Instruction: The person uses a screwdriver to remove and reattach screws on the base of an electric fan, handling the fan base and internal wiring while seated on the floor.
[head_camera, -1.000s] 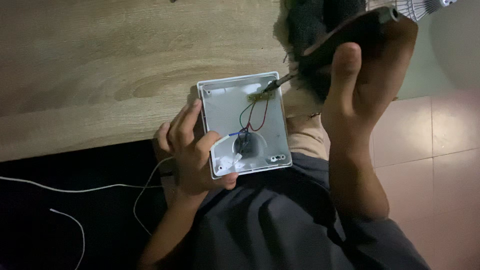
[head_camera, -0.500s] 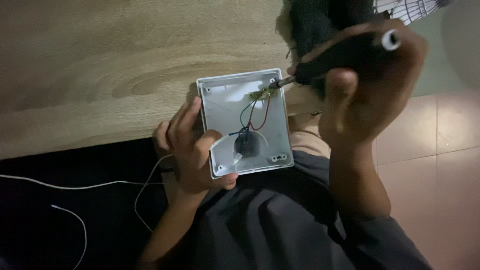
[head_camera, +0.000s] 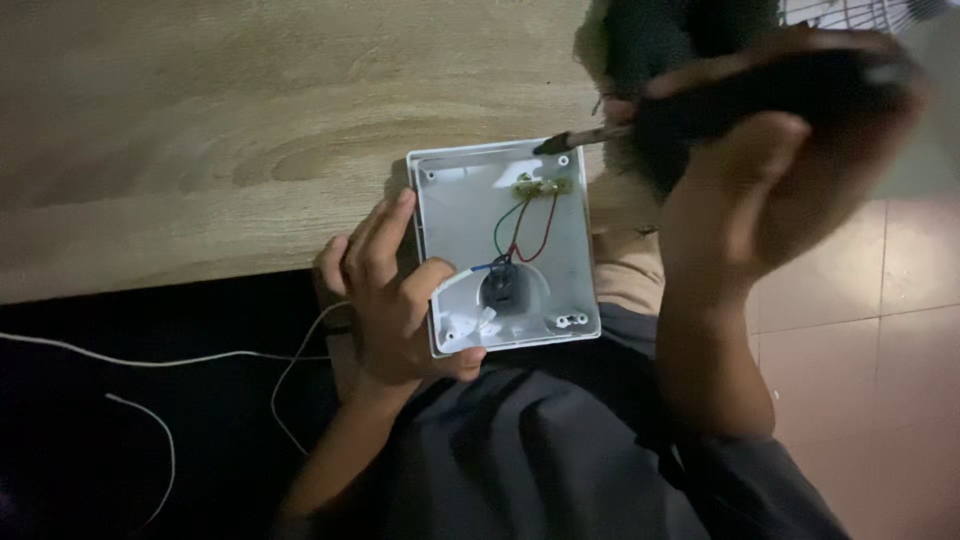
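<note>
My left hand (head_camera: 395, 290) grips the left side of a white square plastic cover (head_camera: 470, 210), held open side up. Inside it sit a small circuit strip (head_camera: 540, 186), red, green and blue wires (head_camera: 520, 235) and a dark round part (head_camera: 503, 287). My right hand (head_camera: 770, 170) is closed around the dark handle of a screwdriver (head_camera: 770, 90). Its metal tip (head_camera: 558, 143) rests at the cover's upper right corner, just above the circuit strip.
A wooden tabletop (head_camera: 220, 130) lies behind the cover, its front edge running across the left. A thin white cable (head_camera: 180, 360) trails over the dark area below. Pale floor tiles (head_camera: 880, 330) show at right. A dark fuzzy object (head_camera: 680, 40) sits at the top.
The screwdriver tip has shifted from the cover's right edge to its upper right corner. My right hand has turned the handle more level. My left hand keeps its grip.
</note>
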